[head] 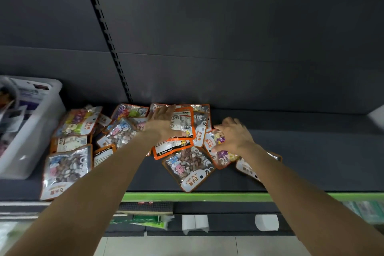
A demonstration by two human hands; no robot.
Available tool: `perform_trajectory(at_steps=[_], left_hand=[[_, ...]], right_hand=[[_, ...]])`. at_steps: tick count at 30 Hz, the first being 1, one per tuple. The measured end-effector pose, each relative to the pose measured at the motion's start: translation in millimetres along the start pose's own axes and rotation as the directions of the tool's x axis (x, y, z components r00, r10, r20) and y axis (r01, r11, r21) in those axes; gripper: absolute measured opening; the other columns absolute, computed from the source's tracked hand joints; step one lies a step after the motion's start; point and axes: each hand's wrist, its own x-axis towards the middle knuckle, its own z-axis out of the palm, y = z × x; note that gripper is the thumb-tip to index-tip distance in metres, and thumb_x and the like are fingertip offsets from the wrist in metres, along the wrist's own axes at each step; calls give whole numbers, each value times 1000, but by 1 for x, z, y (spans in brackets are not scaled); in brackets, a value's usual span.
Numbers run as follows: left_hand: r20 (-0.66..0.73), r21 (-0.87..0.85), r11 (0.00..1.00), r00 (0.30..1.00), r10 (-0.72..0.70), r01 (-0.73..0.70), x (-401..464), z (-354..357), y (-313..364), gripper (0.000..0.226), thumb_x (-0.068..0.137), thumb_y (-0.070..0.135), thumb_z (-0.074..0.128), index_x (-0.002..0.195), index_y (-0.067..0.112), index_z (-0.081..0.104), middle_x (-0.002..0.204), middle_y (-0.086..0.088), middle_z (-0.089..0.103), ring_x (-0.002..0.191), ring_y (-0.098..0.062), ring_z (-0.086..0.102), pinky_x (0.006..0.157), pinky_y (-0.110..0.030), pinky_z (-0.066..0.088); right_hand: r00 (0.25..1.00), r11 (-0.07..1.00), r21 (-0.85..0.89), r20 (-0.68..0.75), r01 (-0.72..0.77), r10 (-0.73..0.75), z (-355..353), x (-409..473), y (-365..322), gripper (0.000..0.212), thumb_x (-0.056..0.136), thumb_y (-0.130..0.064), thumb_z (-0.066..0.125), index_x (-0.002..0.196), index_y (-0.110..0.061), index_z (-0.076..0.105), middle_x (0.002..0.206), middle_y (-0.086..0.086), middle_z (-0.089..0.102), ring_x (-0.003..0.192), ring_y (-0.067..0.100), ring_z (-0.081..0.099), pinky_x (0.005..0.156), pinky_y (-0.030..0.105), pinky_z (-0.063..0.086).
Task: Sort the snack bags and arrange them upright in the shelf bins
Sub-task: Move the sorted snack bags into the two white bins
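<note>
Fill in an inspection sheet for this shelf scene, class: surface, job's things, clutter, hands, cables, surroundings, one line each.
Surface: dark shelf with green front edge.
Job's things: snack bags lie flat and overlapping, none upright; some show fronts, some backs.
Clutter: white bin at left, holding other packets.
Hands: left hand pinches a back-up bag; right hand grips a candy bag.
Cables: nothing seen.
Surroundings: dark back panel with slotted upright; lower shelf with white rolls.

A shop aisle — dark slotted shelving [228, 37], green price rail [197, 196], packaged snack bags [189, 167] laid out
</note>
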Motion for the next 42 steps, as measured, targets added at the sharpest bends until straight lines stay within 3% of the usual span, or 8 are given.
perform_trajectory(at_steps=[9, 13, 18, 23, 26, 31, 34, 42], left_hand=[[-187, -420, 904, 982, 0, -80, -10, -13, -11, 22, 87, 25, 67, 108, 18, 68, 118, -5, 60, 112, -22, 54, 98, -31, 42], [-116, -344, 934, 991, 63, -99, -19, -16, -11, 16, 91, 17, 61, 106, 13, 67, 115, -6, 61, 99, -18, 57, 86, -22, 42], [33, -313, 949, 999, 43, -30, -24, -1, -12, 16, 92, 19, 60, 108, 16, 63, 115, -7, 65, 88, -22, 66, 85, -37, 54], [10, -174, 984, 999, 41, -39, -21, -2, -13, 11, 89, 32, 63, 100, 29, 63, 120, 1, 60, 101, -20, 61, 101, -50, 41], [-30, -288, 956, 998, 46, -53, -16, -7, -13, 12, 86, 25, 68, 98, 26, 67, 116, -2, 57, 101, -22, 60, 86, -46, 52], [-98, -624, 780, 995, -11, -53, -13, -16, -4, 31, 83, 3, 68, 105, 23, 59, 92, 3, 62, 86, -11, 60, 63, -5, 41], [-45, -720, 694, 998, -40, -4, -13, -17, 0, 34, 80, -4, 70, 109, 11, 61, 96, -7, 66, 93, -20, 63, 67, -9, 45], [-268, -427, 879, 958, 99, -210, -33, -44, 28, 9, 87, 23, 66, 92, 28, 71, 97, 10, 65, 89, -11, 60, 80, -29, 49]], right_hand=[[969, 987, 110, -208, -114, 135, -19, -7, 2, 46, 78, -44, 70, 107, -16, 48, 105, 6, 61, 100, 24, 55, 80, 32, 38], [918, 966, 241, -353, -96, 179, -32, -18, 3, 22, 87, -33, 62, 105, -21, 61, 103, 4, 66, 98, 25, 60, 80, 33, 42], [864, 924, 381, -450, -43, 226, -37, -29, -3, 10, 92, -23, 59, 97, -15, 62, 98, 5, 64, 88, 25, 61, 64, 30, 43], [824, 895, 446, -505, -4, 256, -40, -35, -10, 9, 93, -22, 57, 97, -14, 56, 99, 5, 65, 89, 22, 63, 63, 31, 49], [846, 818, 576, -432, -8, 313, -40, -36, -14, 9, 93, -19, 57, 95, -11, 54, 98, 8, 69, 90, 23, 66, 67, 31, 52], [859, 781, 624, -384, -28, 337, -41, -38, -16, 11, 94, -14, 55, 103, -8, 55, 102, 9, 69, 93, 25, 66, 69, 30, 52], [861, 789, 613, -383, -34, 335, -41, -40, -16, 19, 95, -12, 52, 114, -12, 55, 107, 9, 68, 94, 24, 67, 70, 32, 56], [812, 812, 581, -447, -56, 376, -55, -47, -18, 17, 96, -24, 51, 101, -12, 62, 97, 10, 70, 84, 25, 66, 69, 36, 55]])
